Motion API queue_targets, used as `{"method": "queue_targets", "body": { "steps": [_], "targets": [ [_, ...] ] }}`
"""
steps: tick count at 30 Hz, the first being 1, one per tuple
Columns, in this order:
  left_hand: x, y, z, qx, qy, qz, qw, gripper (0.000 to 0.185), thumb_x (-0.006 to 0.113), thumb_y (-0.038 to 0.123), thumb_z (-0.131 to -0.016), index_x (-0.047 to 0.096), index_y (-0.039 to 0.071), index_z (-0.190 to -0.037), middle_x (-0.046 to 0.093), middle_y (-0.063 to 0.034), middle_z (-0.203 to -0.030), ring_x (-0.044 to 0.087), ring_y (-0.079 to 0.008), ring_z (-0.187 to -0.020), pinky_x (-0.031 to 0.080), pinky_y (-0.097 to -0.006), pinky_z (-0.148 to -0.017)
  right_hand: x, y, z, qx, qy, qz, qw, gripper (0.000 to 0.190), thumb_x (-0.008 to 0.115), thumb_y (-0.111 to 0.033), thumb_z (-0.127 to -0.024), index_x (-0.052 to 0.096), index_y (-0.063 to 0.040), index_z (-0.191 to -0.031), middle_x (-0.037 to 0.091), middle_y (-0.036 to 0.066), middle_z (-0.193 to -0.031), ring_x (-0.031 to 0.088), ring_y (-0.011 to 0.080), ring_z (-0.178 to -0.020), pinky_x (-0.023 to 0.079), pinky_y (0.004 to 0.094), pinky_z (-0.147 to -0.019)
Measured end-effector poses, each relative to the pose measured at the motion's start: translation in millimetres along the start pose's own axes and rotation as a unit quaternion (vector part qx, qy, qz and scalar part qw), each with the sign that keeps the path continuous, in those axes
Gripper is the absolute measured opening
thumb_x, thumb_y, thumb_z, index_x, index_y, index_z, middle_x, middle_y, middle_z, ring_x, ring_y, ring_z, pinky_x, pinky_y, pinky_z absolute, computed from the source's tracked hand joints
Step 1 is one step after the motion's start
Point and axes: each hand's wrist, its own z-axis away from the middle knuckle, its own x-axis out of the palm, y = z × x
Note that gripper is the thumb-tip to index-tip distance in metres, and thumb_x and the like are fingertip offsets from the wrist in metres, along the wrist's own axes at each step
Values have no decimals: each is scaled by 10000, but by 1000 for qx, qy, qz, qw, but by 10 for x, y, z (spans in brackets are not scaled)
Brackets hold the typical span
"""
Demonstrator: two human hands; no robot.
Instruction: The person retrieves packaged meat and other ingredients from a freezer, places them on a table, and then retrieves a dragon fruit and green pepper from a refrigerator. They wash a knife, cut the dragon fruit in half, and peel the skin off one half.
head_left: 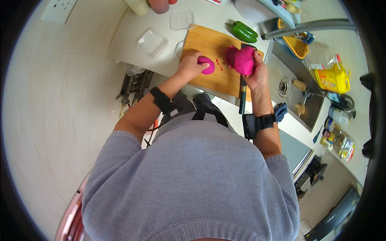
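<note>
My left hand [190, 65] grips a rounded magenta piece [208, 65], apparently dragon fruit, low over the left part of a wooden cutting board [208, 39]. A larger magenta piece [245, 61] of the same kind is held in my right hand [257, 73], above the board's right side. Beside it shows a darker magenta piece [230, 55], partly hidden. Under my right hand lies a kitchen knife [242, 99], its dark handle pointing towards me past the board's near edge. Most of its blade is covered. Red juice spots [219, 64] mark the wood between my hands.
Two clear plastic containers [152, 42] [181, 20] stand left of the board. Green peppers [243, 32] lie behind it. To the right is a steel sink [279, 67], with a yellow jug [333, 79] and a basket [297, 45] along its far side.
</note>
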Motion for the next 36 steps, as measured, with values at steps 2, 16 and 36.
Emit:
{"method": "queue_targets", "body": {
  "steps": [2, 16, 36],
  "targets": [
    [18, -38, 165, 68, 111, -134, 982, 526, 688, 280, -789, 507, 19, -1208, 537, -96, -1154, 541, -195, -1044, 445, -311, -861, 56, 168, -61, 35, -52, 8, 998, 292, 507, -295, -912, 530, -81, -1109, 608, 71, -1033, 593, 206, -941, 483, 370, -851],
    [-76, -795, 2797, -130, 144, 728, 657, 505, 643, 93, -796, 438, 29, -1253, 559, -84, -1140, 577, -208, -1015, 483, -359, -867, 605, 1965, 1101, 317, -322, 434, 779, 489, 545, -266, -892, 400, -9, -1282, 531, 98, -1146, 551, 185, -989, 471, 324, -826],
    [-141, -1954, 2733, -261, 80, 539, 797, 354, 586, 267, -855, 538, -1, -1082, 594, -113, -1004, 591, -222, -887, 488, -338, -782, -42, 1362, 1280, 219, -238, 139, 936, 423, 349, -264, -957, 415, 13, -1269, 577, 176, -1142, 592, 251, -1001, 485, 350, -861]
  ]
}}
